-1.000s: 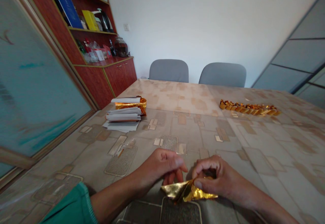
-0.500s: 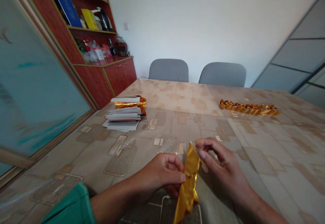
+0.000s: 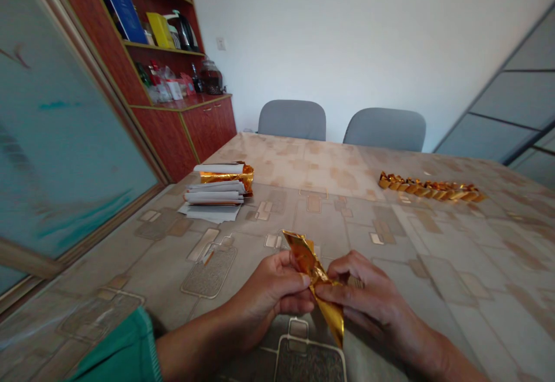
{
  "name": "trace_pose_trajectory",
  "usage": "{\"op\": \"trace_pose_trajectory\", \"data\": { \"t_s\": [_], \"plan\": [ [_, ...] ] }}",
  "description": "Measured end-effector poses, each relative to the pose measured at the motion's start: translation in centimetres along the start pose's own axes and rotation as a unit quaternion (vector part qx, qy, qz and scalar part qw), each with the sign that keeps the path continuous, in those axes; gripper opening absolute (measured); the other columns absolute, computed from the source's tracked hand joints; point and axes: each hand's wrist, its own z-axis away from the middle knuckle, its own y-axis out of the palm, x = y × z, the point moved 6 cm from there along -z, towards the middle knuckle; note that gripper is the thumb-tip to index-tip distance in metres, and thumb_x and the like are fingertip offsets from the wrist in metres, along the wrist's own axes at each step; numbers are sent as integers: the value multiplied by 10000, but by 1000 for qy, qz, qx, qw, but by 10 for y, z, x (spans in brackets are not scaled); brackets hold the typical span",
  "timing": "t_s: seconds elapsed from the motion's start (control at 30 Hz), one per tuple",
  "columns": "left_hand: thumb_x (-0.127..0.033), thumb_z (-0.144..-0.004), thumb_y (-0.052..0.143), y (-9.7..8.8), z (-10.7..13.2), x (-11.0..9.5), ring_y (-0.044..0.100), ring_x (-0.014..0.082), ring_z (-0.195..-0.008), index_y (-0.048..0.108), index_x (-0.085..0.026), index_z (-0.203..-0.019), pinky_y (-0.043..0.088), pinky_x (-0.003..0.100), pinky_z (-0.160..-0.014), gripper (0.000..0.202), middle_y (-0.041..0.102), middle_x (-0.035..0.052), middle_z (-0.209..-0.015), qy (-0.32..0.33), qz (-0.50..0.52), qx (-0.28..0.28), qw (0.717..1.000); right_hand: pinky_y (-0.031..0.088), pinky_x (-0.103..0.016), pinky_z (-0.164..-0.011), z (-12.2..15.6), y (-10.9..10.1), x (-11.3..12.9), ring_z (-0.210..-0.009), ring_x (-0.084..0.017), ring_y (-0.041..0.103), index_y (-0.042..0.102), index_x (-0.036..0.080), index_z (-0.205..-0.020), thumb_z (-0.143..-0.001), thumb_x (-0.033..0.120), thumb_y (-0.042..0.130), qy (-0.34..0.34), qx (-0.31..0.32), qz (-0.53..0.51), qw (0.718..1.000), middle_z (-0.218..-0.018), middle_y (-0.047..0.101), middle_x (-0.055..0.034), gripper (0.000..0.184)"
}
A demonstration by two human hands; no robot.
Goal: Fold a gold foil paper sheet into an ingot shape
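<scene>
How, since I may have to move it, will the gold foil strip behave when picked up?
The gold foil strip looks light and floppy: its lower end droops past the left hand and right hand. Its creases suggest it folds easily and holds bends. Its shiny surface may be slippery.

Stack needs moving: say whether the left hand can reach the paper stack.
Probably yes: the left hand must release the gold foil strip, but the way to the paper stack across the table cover looks free.

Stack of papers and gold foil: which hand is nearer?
Left. The left hand is nearer, in front of the stack of papers and gold foil and to its right; the right hand is farther, beyond the gold foil strip.
</scene>
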Motion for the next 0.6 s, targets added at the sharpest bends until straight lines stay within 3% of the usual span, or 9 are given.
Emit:
{"op": "trace_pose_trajectory", "data": {
  "t_s": [0.13, 0.23, 0.37, 0.43, 0.6],
  "plan": [
    [-354, -695, 886, 1, 0, -1, 647, 77, -608, 668, -124, -956, 503, 147, -554, 410, 701, 14, -741, 16, -24, -1, 1000, 484, -326, -711, -1, 0, 7, -865, -208, 593, 673, 370, -1294, -903, 203, 714, -64, 20, 70, 995, -958, 665, -52, 428],
    [-356, -650, 914, -1, 0, -3, 642, 80, -604, 700, -114, -898, 485, 147, -547, 408, 715, 26, -728, 27, -42, -18, 999, 490, -326, -732, -2, -1, 9, -885, -209, 593, 662, 358, -1315, -915, 268, 719, -65, 27, 64, 995, -975, 640, -57, 414],
    [-388, -627, 920, -2, 0, -4, 646, 108, -595, 715, -108, -847, 479, 172, -528, 411, 726, 43, -705, 55, -60, -43, 996, 485, -318, -715, -3, 1, 4, -865, -201, 601, 748, 355, -1167, -990, 397, 600, 7, 22, -29, 999, -936, 609, -49, 234],
    [-396, -624, 917, -2, 0, -4, 670, 135, -626, 713, -111, -847, 492, 191, -536, 415, 736, 54, -719, 62, -65, -54, 994, 473, -304, -679, -4, 3, -1, -808, -188, 606, 785, 308, -1015, -996, 442, 573, 66, -4, -92, 994, -881, 601, -40, 251],
    [-400, -629, 898, 2, 2, -1, 710, 178, -691, 709, -127, -859, 501, 205, -536, 405, 746, 63, -744, 72, -78, -42, 993, 432, -283, -598, -3, 11, -11, -662, -164, 578, 694, 213, -735, -918, 437, 668, 157, -79, -186, 967, -728, 627, -22, 291]
  ]
}}
